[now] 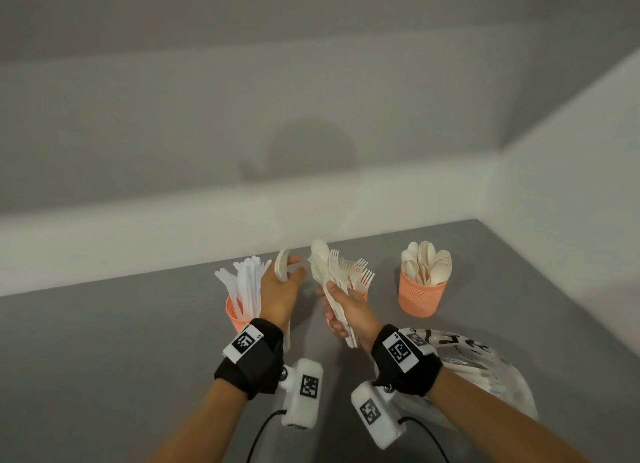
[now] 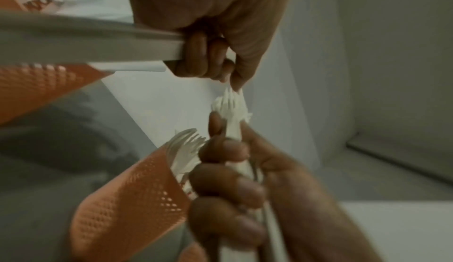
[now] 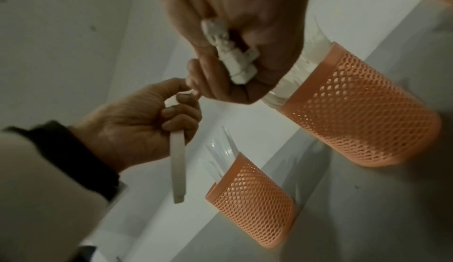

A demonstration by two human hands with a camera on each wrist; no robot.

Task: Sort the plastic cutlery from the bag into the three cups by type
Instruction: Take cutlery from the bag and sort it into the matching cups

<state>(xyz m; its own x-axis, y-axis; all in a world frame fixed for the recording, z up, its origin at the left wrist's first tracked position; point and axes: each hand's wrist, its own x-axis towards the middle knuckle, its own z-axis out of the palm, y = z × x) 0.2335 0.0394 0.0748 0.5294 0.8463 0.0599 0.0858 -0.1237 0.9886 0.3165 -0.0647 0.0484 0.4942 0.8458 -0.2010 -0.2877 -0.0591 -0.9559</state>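
The middle orange mesh plastic cup (image 1: 362, 294) is mostly hidden behind the right hand (image 1: 346, 312); the clear printed plastic bag (image 1: 485, 369) lies partly behind that wrist.

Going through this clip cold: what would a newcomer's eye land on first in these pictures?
Probably the three orange mesh cups in a row on the grey table: knives in the left cup, forks in the middle cup, spoons in the right cup. Next, the two hands raised in front of them: the right hand grips a mixed bundle of cutlery, while the left hand holds a single spoon.
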